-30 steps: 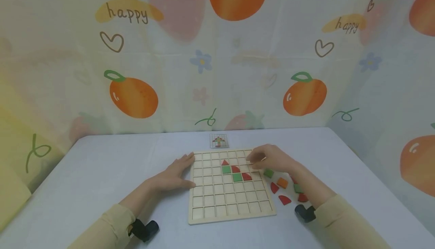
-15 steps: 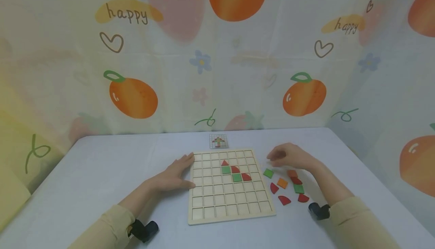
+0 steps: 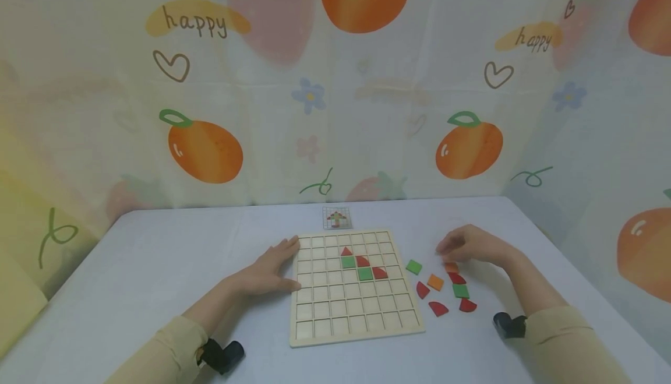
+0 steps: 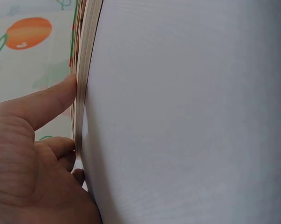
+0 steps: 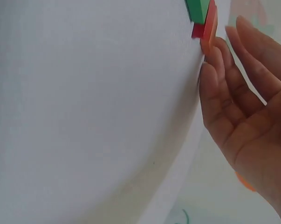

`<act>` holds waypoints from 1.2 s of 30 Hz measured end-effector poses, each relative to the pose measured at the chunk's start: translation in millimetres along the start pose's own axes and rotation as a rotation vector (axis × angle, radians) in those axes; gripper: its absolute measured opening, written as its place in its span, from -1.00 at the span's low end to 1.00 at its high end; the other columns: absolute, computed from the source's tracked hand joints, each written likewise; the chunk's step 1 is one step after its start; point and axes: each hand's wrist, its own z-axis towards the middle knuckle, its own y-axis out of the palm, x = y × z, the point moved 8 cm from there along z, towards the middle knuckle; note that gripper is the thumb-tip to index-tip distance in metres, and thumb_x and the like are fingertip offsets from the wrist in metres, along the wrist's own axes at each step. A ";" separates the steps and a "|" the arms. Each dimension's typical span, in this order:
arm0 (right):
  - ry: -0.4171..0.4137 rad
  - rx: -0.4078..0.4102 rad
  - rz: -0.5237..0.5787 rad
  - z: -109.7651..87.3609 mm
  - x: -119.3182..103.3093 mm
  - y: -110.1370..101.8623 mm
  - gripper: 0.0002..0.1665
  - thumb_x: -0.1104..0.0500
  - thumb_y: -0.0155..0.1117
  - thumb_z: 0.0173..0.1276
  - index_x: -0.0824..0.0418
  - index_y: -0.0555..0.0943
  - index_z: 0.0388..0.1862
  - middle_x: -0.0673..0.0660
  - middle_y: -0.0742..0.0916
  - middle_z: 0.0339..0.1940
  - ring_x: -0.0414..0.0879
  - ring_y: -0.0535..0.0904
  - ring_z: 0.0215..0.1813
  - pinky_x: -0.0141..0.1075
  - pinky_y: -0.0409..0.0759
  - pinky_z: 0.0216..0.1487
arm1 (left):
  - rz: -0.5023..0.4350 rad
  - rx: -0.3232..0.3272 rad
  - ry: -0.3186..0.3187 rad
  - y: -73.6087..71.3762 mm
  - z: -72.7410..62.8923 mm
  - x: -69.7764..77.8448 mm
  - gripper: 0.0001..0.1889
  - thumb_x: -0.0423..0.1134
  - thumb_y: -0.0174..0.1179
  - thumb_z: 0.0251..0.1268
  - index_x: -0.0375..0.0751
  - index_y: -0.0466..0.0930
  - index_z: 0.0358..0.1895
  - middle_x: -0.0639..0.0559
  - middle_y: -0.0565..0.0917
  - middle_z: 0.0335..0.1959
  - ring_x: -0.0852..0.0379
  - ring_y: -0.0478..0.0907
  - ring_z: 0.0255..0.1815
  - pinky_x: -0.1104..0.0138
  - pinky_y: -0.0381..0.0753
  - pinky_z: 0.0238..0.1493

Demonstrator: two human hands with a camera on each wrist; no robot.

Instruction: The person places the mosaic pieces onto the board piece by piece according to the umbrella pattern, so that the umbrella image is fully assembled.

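A pale wooden grid board (image 3: 335,308) lies mid-table with a red triangle (image 3: 346,252), two green squares and two red quarter-circle tiles set in its cells. My left hand (image 3: 262,270) rests along the board's left edge, fingers spread and thumb touching the rim, as the left wrist view also shows. My right hand (image 3: 474,244) is to the right of the board, its fingertips right at an orange square tile (image 3: 451,268) at the far end of the loose tiles. In the right wrist view, the relaxed fingers (image 5: 210,84) come up to that tile's edge, with a gap below the thumb side.
Loose tiles lie right of the board: a green square (image 3: 413,266), an orange square (image 3: 435,282), another green square (image 3: 461,291) and several red quarter circles (image 3: 438,309). A small pattern card (image 3: 337,218) lies behind the board. A printed fruit curtain (image 3: 335,139) hangs at the back.
My right hand has moved right from over the board's right side to the far end of the loose tiles, uncovering them. The left hand stays on the board's edge.
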 end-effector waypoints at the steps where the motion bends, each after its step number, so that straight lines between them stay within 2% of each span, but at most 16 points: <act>1: 0.010 -0.003 -0.003 -0.7 2.3 0.1 -0.60 -0.01 0.47 0.18 0.12 0.72 -0.02 0.09 0.77 -0.04 -0.12 0.61 -0.10 -0.10 0.72 0.02 | -0.001 -0.001 -0.004 0.3 0.1 -0.6 0.00 -0.05 0.33 0.18 -0.37 -0.05 0.56 -0.19 -0.09 0.65 -0.28 -0.25 0.67 -0.14 -0.25 0.67; 6: 0.044 -0.026 0.002 -3.2 11.7 2.6 -0.57 -0.06 0.50 0.13 0.08 0.72 -0.04 0.07 0.74 -0.01 -0.08 0.57 0.03 -0.03 0.71 0.07 | 0.002 -0.002 -0.018 0.7 0.5 -3.6 0.00 -0.04 0.33 0.18 -0.34 -0.05 0.57 -0.16 -0.10 0.66 -0.26 -0.26 0.68 -0.13 -0.25 0.67; 17: 0.060 -0.064 0.017 -5.7 16.5 7.3 -0.57 -0.08 0.50 0.12 0.07 0.69 -0.07 0.02 0.72 -0.18 -0.07 0.53 -0.01 -0.11 0.68 0.01 | 0.005 0.002 -0.018 0.4 2.6 -5.2 0.00 -0.03 0.32 0.19 -0.32 -0.06 0.57 -0.14 -0.11 0.66 -0.25 -0.27 0.68 -0.12 -0.27 0.67; 23: 0.025 -0.072 0.026 -6.0 15.2 9.3 -0.61 -0.05 0.48 0.16 0.10 0.68 -0.09 0.03 0.71 -0.22 -0.06 0.50 0.00 -0.14 0.66 -0.02 | 0.007 0.002 -0.012 0.8 2.7 -5.2 0.00 -0.04 0.32 0.19 -0.33 -0.07 0.57 -0.15 -0.11 0.66 -0.25 -0.27 0.68 -0.12 -0.27 0.67; 36: -0.019 -0.067 -0.003 -6.5 5.4 12.6 -0.77 0.09 0.47 0.18 0.12 0.66 -0.22 0.03 0.69 -0.32 -0.08 0.52 -0.12 -0.26 0.63 -0.10 | 0.015 0.000 -0.016 0.6 1.8 -4.6 -0.01 -0.05 0.31 0.19 -0.33 -0.06 0.57 -0.15 -0.10 0.66 -0.25 -0.26 0.68 -0.12 -0.25 0.67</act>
